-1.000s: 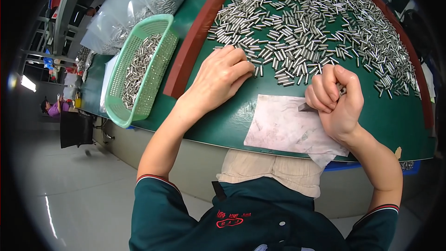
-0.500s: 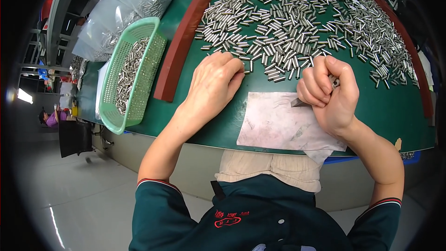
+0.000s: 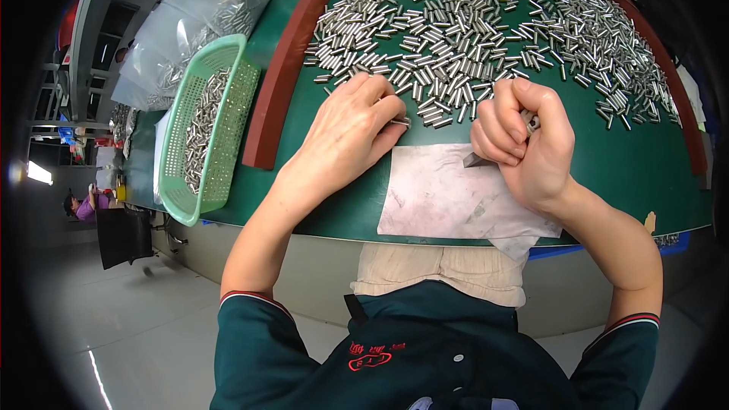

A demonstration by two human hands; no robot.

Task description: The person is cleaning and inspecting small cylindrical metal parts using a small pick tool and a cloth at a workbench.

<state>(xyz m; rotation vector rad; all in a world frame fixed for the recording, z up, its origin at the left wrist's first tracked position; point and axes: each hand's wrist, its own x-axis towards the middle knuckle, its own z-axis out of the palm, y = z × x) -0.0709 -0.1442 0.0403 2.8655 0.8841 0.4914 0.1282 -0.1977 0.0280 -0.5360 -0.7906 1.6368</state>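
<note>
A wide spread of short, shiny metal pins (image 3: 456, 53) lies on the green tabletop beyond my hands. At its near left edge, my left hand (image 3: 351, 125) is bent palm-down, with one metal pin (image 3: 403, 122) showing at its thumb and fingertips. My right hand (image 3: 528, 140) is closed in a fist around a grey metal tool (image 3: 476, 160). The tool's flat, angled end sticks out below the fingers, over a stained pale cloth (image 3: 433, 193); the fist hides most of it, so its kind is unclear. The cloth lies at the table's near edge.
Dark red rails (image 3: 282, 80) border the pins at left, back and right. Left of them stands a light green perforated basket (image 3: 176, 133) holding more pins. Clear plastic bags of pins (image 3: 194, 19) sit behind it. A person (image 3: 85, 205) is far off at left.
A pin now shows at my left fingertips, where none was plain before. My right fist keeps its grip on the tool. The whole view has shifted slightly.
</note>
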